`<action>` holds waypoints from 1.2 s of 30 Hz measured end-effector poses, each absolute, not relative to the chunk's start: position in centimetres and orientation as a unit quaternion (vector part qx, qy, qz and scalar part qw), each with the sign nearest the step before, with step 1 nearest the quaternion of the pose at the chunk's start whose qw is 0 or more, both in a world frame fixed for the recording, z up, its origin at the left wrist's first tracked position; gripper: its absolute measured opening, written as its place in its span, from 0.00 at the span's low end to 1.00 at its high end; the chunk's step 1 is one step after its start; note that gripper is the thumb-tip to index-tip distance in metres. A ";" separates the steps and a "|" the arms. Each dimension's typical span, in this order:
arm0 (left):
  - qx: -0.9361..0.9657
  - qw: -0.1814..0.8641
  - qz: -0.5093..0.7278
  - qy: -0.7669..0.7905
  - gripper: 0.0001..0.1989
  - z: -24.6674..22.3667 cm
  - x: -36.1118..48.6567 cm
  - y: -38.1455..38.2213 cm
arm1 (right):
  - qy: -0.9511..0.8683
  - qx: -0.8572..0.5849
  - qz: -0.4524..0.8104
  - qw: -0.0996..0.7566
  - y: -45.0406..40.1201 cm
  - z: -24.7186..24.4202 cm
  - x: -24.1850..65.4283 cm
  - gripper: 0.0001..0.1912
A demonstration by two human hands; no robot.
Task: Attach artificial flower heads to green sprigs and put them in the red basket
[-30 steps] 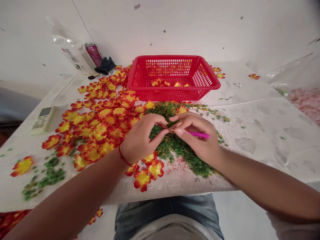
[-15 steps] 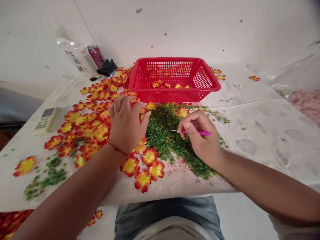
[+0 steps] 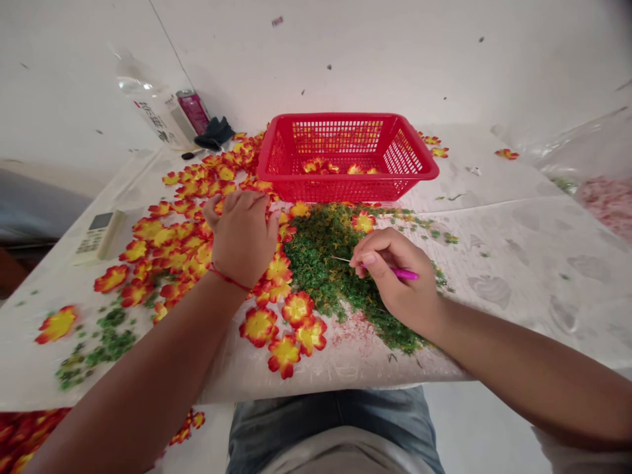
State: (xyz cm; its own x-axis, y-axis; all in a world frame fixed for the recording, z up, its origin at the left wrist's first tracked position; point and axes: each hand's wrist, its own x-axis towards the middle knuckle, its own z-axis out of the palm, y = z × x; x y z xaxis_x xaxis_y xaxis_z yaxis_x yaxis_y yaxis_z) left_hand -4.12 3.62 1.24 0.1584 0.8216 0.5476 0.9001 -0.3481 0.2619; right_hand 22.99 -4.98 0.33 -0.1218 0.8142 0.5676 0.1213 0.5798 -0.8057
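Note:
My left hand (image 3: 241,238) lies palm down on the edge of a heap of red-and-yellow fabric flowers (image 3: 182,230), its fingers curled and hiding whatever is beneath them. My right hand (image 3: 392,282) grips a thin metal-tipped tool with a pink handle (image 3: 403,272), and the point reaches out over a mound of green flock (image 3: 323,266). Several loose flowers (image 3: 284,322) lie near my left wrist. A red plastic mesh basket (image 3: 345,189) stands just beyond both hands, with some flowers (image 3: 326,167) inside it.
A white sheet-covered table (image 3: 494,263) holds everything. At its left are an air-conditioner remote (image 3: 99,237) and scattered green bits. Towards the back corner lie a plastic bottle (image 3: 153,108), a pink can (image 3: 193,113) and a black cloth (image 3: 214,133). More flowers (image 3: 24,428) lie below the table's left edge.
My hands have parted. The left has moved from the middle, over the green flock, leftwards onto the flower heap. The right has drawn back slightly rightwards, still gripping the pink tool.

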 end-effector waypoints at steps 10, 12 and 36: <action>-0.688 -0.227 -0.500 -0.475 0.02 3.0 -1.8 1.2 | -0.703 -0.242 0.323 0.585 -5.3 0.8 23.5 0.06; -0.687 -0.293 -0.498 -0.441 0.01 2.8 -1.3 0.7 | -0.708 -0.248 0.310 0.584 -5.4 0.7 23.4 0.09; -0.781 -0.266 -0.426 -0.372 0.12 2.7 0.0 -1.1 | -0.706 -0.321 0.287 0.562 -5.0 0.4 23.1 0.06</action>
